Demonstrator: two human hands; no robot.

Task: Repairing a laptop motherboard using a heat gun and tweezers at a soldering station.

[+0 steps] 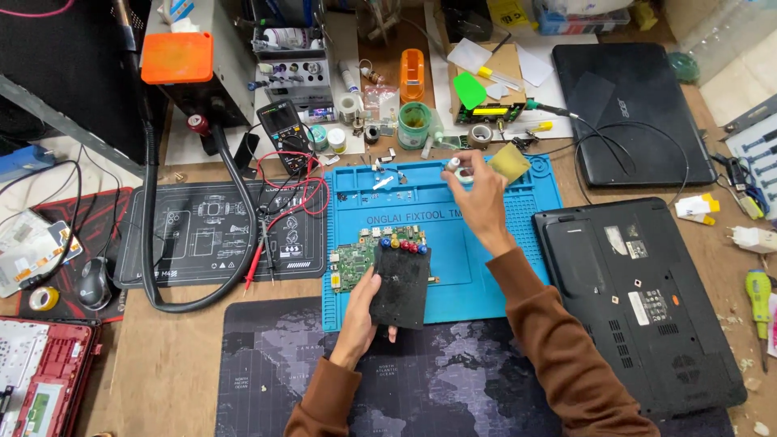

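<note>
My left hand (pixel 360 311) grips the near edge of a green circuit board (pixel 356 263), which is partly covered by a dark black sheet (pixel 402 283) and has coloured round connectors along its far side. The board rests on a blue silicone work mat (pixel 453 267). My right hand (pixel 477 198) reaches to the mat's far edge and pinches a small white bottle (pixel 456 164) between thumb and fingers.
A black laptop base (pixel 639 299) lies upside down at the right, a shut black laptop (pixel 627 105) beyond it. At the left sit a black mat (pixel 186 235), a multimeter (pixel 285 133) with red leads, a hose and a mouse (pixel 95 283). Tools crowd the far edge.
</note>
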